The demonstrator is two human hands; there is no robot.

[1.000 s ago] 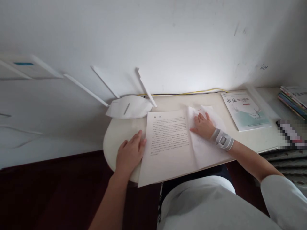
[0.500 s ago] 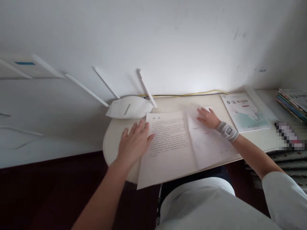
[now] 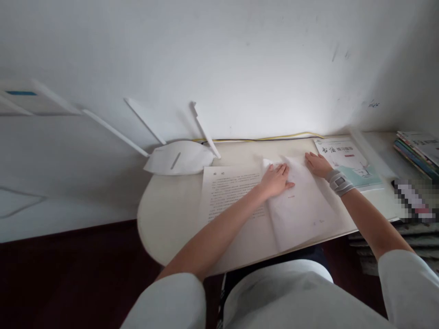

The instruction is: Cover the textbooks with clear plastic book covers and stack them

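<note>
An open booklet lies on the table, with a printed page [image 3: 233, 189] on its left and a thin, mostly blank page [image 3: 302, 214] on its right. My left hand [image 3: 277, 179] reaches across the printed page and rests flat near the top of the fold, fingers outstretched. Beside the upper right edge of the blank page lies my right hand [image 3: 317, 163], palm down with its fingers extended. A grey band [image 3: 340, 182] circles that wrist. Just right of this hand is a calligraphy workbook [image 3: 356, 171], partly covered by the wrist.
A white router [image 3: 180, 157] with raised antennas stands at the left against the wall. Yellow and black cables [image 3: 260, 138] run along the back of the table [image 3: 161, 219]. Stacked books [image 3: 416, 153] and a blurred-out item [image 3: 414, 201] are at the right.
My left hand has moved right, from the left edge of the printed page to the fold. My right hand has shifted right to the edge of the blank page.
</note>
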